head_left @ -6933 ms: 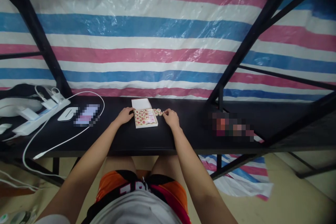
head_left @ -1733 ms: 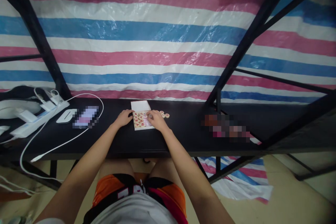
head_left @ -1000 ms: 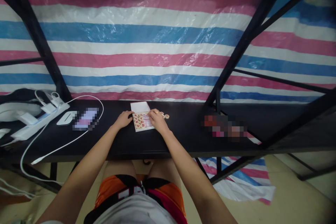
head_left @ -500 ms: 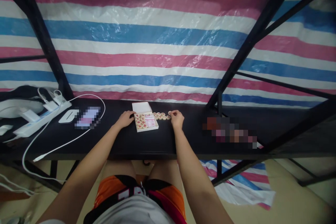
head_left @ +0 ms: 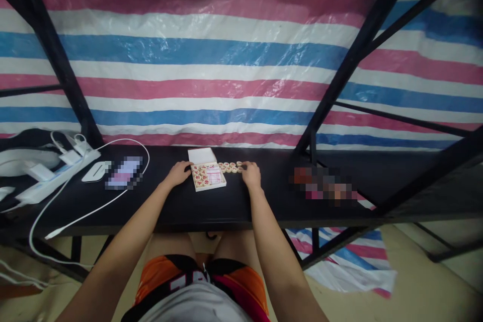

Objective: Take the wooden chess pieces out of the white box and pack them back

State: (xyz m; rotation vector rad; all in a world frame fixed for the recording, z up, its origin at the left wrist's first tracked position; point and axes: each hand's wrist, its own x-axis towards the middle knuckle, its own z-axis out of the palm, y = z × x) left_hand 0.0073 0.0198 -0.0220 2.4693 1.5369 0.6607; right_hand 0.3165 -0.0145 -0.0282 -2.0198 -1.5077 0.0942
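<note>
A small open box (head_left: pixel 211 185) lies on the black table (head_left: pixel 196 204), partly filled on its left with round wooden chess pieces (head_left: pixel 199 176) marked in red. Its white lid (head_left: pixel 202 155) lies just behind it. A short row of several loose pieces (head_left: pixel 229 166) stretches right of the box. My left hand (head_left: pixel 177 173) rests with curled fingers against the box's left edge. My right hand (head_left: pixel 250 174) sits at the right end of the row, fingers bent over the last piece; I cannot see whether they grip it.
On the left lie a white power strip (head_left: pixel 56 175) with plugs and a trailing cable (head_left: pixel 94 205), a white mouse-like object (head_left: pixel 96 171) and a blurred phone (head_left: pixel 124 173). Blurred items (head_left: pixel 324 186) sit at right. Black frame bars (head_left: pixel 339 80) cross before a striped tarp (head_left: pixel 211 60).
Over the earlier frames my right hand went from the box out to the right, and the row of loose pieces beside the box has grown longer. My left hand stayed at the box.
</note>
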